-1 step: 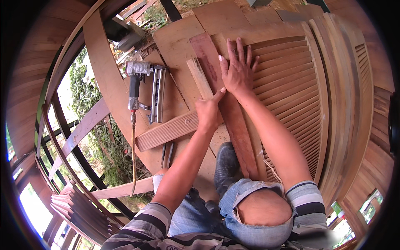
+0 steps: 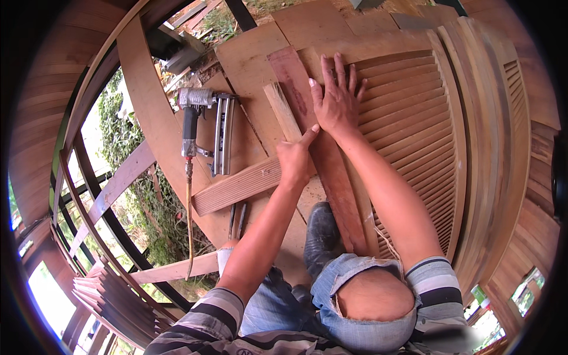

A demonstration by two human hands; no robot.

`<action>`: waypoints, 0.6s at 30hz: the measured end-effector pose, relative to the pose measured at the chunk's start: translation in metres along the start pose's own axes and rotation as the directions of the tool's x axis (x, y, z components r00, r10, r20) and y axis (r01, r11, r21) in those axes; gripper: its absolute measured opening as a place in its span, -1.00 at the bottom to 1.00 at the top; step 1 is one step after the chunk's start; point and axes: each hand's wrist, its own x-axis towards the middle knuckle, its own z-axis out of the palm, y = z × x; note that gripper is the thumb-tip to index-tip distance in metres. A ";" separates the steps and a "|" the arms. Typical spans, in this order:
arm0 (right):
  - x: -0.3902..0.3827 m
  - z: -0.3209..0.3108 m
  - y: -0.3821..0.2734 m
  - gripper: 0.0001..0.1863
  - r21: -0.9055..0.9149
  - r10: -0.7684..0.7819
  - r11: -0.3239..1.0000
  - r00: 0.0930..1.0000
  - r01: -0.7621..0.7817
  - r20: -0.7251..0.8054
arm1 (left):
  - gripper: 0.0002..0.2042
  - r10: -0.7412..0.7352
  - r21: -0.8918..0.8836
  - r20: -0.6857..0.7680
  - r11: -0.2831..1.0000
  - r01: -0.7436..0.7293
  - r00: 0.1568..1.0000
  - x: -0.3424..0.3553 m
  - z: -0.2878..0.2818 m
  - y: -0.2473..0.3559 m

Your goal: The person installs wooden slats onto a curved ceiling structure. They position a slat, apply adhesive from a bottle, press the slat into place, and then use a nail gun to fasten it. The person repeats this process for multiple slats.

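Note:
My left hand (image 2: 296,158) is closed around the lower end of a narrow wooden strip (image 2: 280,109), its thumb stretched toward my right wrist. Beside that hand lies the end of a grooved board (image 2: 239,186); whether it is joined to the strip is hidden under my fingers. My right hand (image 2: 338,106) rests flat, fingers spread, on the wooden frame of a louvered shutter panel (image 2: 408,112). A long reddish-brown board (image 2: 334,177) lies along the panel's left side and passes under the meeting point of my hands.
To the left, a pneumatic nail gun (image 2: 198,118) lies on the plywood sheet (image 2: 245,53), its air hose (image 2: 190,231) trailing toward me. Two thin dark rods (image 2: 241,219) stick out near the grooved board. My boot (image 2: 322,236) stands by the reddish board. Stacked wooden slats (image 2: 115,302) are at lower left.

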 end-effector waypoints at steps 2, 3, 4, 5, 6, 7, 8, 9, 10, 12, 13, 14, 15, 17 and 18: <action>0.000 0.000 -0.001 -0.30 0.018 -0.008 1.000 1.000 0.008 -0.010 | -0.64 0.041 0.024 0.012 0.999 -0.042 0.999 0.001 -0.005 -0.004; 0.001 -0.001 -0.001 -0.30 0.018 -0.006 1.000 1.000 0.007 -0.011 | -0.61 0.054 0.000 0.034 0.999 -0.054 0.998 0.003 -0.008 -0.007; 0.001 -0.001 -0.001 -0.30 0.018 -0.006 1.000 1.000 0.007 -0.011 | -0.58 0.067 -0.025 0.056 0.998 -0.065 0.996 0.005 -0.012 -0.010; 0.000 -0.001 0.001 -0.30 0.015 -0.001 1.000 1.000 0.001 -0.010 | -0.56 0.015 -0.037 0.072 0.999 -0.013 0.997 0.002 -0.012 -0.005; 0.000 -0.001 0.003 -0.30 0.014 0.001 1.000 1.000 -0.001 -0.009 | -0.54 -0.036 -0.049 0.089 0.998 0.040 0.995 -0.003 -0.012 0.001; 0.000 0.000 0.004 -0.30 0.013 0.003 1.000 1.000 -0.003 -0.008 | -0.51 -0.087 -0.060 0.106 0.994 0.093 0.991 -0.006 -0.012 0.004; 0.000 0.000 0.003 -0.30 0.016 0.000 1.000 1.000 0.000 -0.009 | -0.50 -0.070 -0.038 0.088 0.997 0.074 0.994 -0.006 -0.012 0.004; 0.000 0.000 0.002 -0.30 0.018 -0.002 1.000 1.000 0.002 -0.009 | -0.49 -0.054 -0.016 0.070 0.998 0.055 0.996 -0.006 -0.012 0.003; 0.001 -0.001 0.000 -0.30 0.020 -0.003 1.000 1.000 0.004 -0.010 | -0.48 -0.037 0.007 0.052 0.999 0.037 0.998 -0.006 -0.012 0.003; 0.000 0.000 0.001 -0.30 0.020 -0.004 1.000 1.000 0.004 -0.011 | -0.49 0.026 0.095 -0.051 0.995 -0.021 0.998 -0.010 -0.004 0.004; 0.001 0.000 0.001 -0.30 0.019 -0.005 1.000 1.000 0.006 -0.015 | -0.49 0.060 0.142 -0.100 0.989 -0.046 0.993 -0.011 0.000 0.004; 0.000 0.000 0.000 -0.30 0.020 -0.005 1.000 1.000 0.006 -0.018 | -0.50 0.109 0.135 -0.071 0.986 -0.099 0.991 -0.010 -0.001 0.001; 0.000 0.000 0.000 -0.30 0.014 -0.006 1.000 1.000 0.006 -0.019 | -0.50 0.158 0.128 -0.042 0.980 -0.152 0.987 -0.007 -0.001 -0.002; 0.001 -0.001 0.001 -0.30 0.001 -0.007 1.000 1.000 0.007 -0.025 | -0.51 0.229 0.154 -0.021 0.962 -0.224 0.973 -0.007 0.000 -0.005; 0.001 0.000 0.001 -0.30 0.002 -0.007 1.000 1.000 0.007 -0.031 | -0.52 0.252 0.190 -0.026 0.951 -0.243 0.967 -0.007 0.001 -0.004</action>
